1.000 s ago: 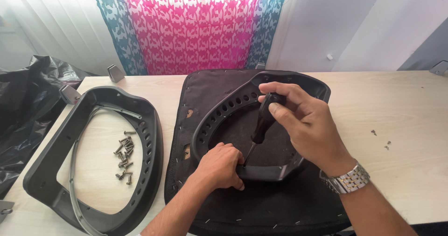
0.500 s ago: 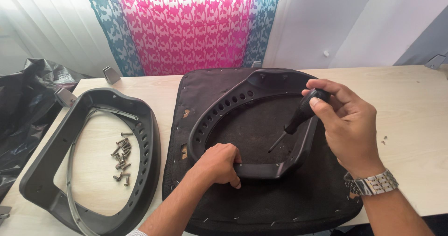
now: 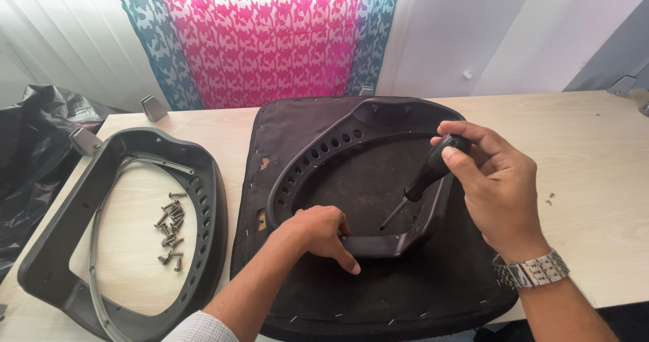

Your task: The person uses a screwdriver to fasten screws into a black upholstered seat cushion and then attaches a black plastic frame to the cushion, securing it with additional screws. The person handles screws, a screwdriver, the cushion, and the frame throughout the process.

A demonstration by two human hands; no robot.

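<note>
Landmark: a dark fabric-covered seat pad (image 3: 419, 295) lies flat on a pale wooden table (image 3: 595, 159), directly below the camera.

Change: a second ago the screwdriver stood upright with its tip down at the near edge of the frame on the pad; it has since been lifted and swung toward the pad's right side, so the tip hangs in the air over the fabric inside the frame. I judge that one screw spot is finished with and the tool is between positions.

Right hand: the right hand (image 3: 500, 193) has its fingers closed around the black handle of the screwdriver (image 3: 422, 183), which slants with its tip pointing down and to the left.

Left hand: the left hand (image 3: 318, 234) rests on the near edge of the black plastic frame (image 3: 304, 173), fingers curled loosely over it and the forefinger stretched onto the pad; it presses rather than clasps.

Frame on the pad: a ring-shaped piece with a row of holes along its left arm, lying on top of the pad.

Second frame: a matching black plastic ring (image 3: 209, 200) lies on the table just left of the pad.

What the ring encloses: a small heap of dark screws (image 3: 172, 230) sits on bare table inside the second frame, touching none of its sides.

Also present: a wristwatch (image 3: 534, 274) on the right wrist, and a pink and teal curtain (image 3: 263, 38) beyond the pad's far edge.
</note>
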